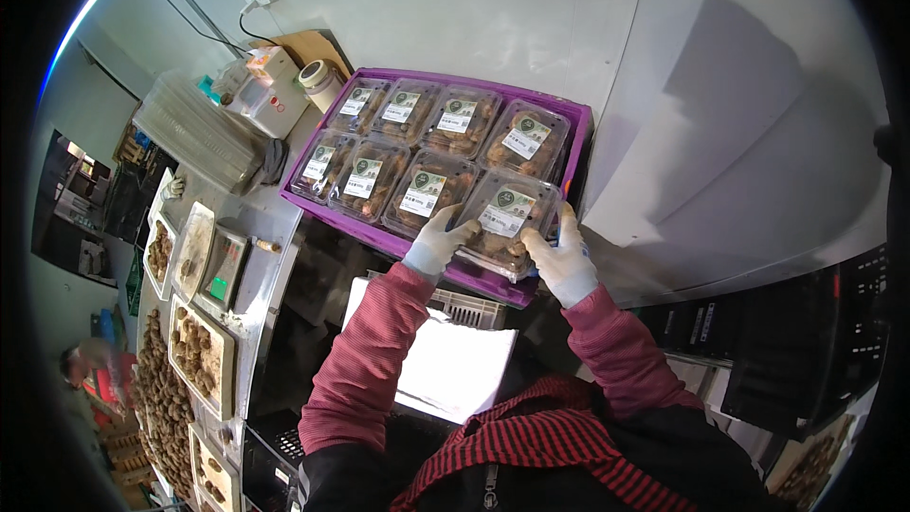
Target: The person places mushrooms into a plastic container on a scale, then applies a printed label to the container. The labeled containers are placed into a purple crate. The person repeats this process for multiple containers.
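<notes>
A clear plastic clamshell box of brown mushrooms (490, 245) is held at its near corners by my left hand (442, 236) and my right hand (561, 249), both in white gloves. It sits tilted at the near right corner of a purple plastic crate (341, 225). Several more labelled clamshell boxes stand in two rows in the crate, among them one (431, 193) just left of the held box and one (526, 139) behind it. Whether the held box rests on the crate's bottom is hidden.
Left, a metal table (274, 256) bears a digital scale (225, 267), trays of mushrooms (201, 355), a mushroom heap (163, 405), stacked clear containers (199, 131) and a jar (321, 82). Another person (99, 377) is far left. Black crates (782, 341) stand right, a wall behind.
</notes>
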`<state>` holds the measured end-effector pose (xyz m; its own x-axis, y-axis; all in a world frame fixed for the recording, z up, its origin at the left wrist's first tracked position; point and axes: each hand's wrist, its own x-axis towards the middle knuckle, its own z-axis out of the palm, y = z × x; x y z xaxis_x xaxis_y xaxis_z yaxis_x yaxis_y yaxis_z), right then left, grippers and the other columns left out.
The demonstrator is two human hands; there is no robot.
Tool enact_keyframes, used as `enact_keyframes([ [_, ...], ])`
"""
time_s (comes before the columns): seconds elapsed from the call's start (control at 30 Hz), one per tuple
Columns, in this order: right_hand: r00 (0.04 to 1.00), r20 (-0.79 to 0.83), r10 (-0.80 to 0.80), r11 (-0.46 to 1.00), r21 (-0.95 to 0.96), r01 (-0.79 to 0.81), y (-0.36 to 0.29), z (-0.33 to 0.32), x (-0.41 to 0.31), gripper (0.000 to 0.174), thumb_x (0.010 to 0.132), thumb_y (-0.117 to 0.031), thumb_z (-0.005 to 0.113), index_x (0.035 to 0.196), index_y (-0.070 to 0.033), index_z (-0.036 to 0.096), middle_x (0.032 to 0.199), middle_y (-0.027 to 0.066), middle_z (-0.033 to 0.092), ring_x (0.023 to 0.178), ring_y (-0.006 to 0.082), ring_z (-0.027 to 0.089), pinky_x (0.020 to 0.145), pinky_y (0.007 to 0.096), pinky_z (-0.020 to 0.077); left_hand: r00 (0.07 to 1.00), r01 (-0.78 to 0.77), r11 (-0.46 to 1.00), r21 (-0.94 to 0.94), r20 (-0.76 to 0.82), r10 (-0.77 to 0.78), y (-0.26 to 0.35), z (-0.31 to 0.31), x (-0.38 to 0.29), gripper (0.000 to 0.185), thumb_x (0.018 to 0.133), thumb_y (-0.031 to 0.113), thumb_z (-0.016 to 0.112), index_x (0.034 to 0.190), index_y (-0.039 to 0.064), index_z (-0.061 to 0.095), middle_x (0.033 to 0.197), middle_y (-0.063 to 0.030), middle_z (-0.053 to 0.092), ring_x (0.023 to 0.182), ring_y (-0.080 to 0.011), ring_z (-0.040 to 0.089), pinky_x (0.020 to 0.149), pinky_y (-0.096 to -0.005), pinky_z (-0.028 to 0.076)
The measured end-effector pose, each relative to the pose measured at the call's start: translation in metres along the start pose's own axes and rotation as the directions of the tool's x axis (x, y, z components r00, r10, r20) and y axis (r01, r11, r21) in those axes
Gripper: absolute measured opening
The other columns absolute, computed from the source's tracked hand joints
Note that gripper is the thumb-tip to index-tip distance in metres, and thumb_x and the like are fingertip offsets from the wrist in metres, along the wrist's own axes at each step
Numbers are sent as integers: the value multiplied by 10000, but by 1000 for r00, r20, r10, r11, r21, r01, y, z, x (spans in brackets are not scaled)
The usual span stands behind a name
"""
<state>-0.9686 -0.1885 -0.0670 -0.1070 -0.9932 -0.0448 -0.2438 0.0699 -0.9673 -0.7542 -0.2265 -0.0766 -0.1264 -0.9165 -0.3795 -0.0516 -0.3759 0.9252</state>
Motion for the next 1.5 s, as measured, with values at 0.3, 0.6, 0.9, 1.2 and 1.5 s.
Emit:
enact_keyframes([
  [0.3, 964, 241, 116, 870, -493, 19, 4, 9, 22, 778, 890, -365, 579, 1448, 87, 281, 1222, 337, 564, 1130, 422, 582, 965, 416, 471, 988, -13, 844, 536, -124, 93, -13, -3, 14, 545, 888, 209, 591, 1374, -4, 473, 1048, -279, 660, 934, -308, 671, 826, -405, 510],
  [0.6, 935, 318, 155, 540, -820, 189, -29, 11, 46, 466, 911, -404, 581, 1179, -23, 580, 1006, 194, 686, 915, 345, 672, 787, 420, 537, 816, -52, 234, 971, -94, 570, 10, 18, -5, 397, 869, 222, 584, 1235, 74, 535, 1219, -225, 547, 979, -443, 582, 799, -517, 489],
  [0.9, 738, 286, -611, 578, -475, 663, 17, 35, 60, 220, 873, -160, 607, 1068, -69, 655, 1089, 124, 662, 1034, 325, 613, 894, 422, 497, 651, -511, 179, 841, 242, 720, -13, 20, -47, 358, 707, 25, 630, 1064, 2, 643, 1062, -208, 647, 1017, -386, 634, 837, -447, 540],
  [1.2, 736, 350, -580, 438, -628, 643, 28, 41, 67, 411, 813, -287, 674, 1154, -59, 640, 1275, 135, 577, 1194, 336, 526, 1008, 439, 439, 577, -535, 64, 842, 309, 756, -38, 8, -44, 395, 697, 144, 686, 1063, -1, 648, 1048, -187, 648, 1018, -381, 622, 884, -472, 516],
  [1.5, 794, 562, -231, 310, -731, 608, 26, 36, 45, 739, 812, -450, 690, 1397, -64, 452, 1473, 158, 421, 1389, 343, 343, 1162, 484, 225, 581, -551, 164, 818, 234, 780, -44, 17, -57, 310, 710, 116, 693, 1007, 27, 678, 1047, -175, 649, 1026, -386, 617, 877, -481, 511],
])
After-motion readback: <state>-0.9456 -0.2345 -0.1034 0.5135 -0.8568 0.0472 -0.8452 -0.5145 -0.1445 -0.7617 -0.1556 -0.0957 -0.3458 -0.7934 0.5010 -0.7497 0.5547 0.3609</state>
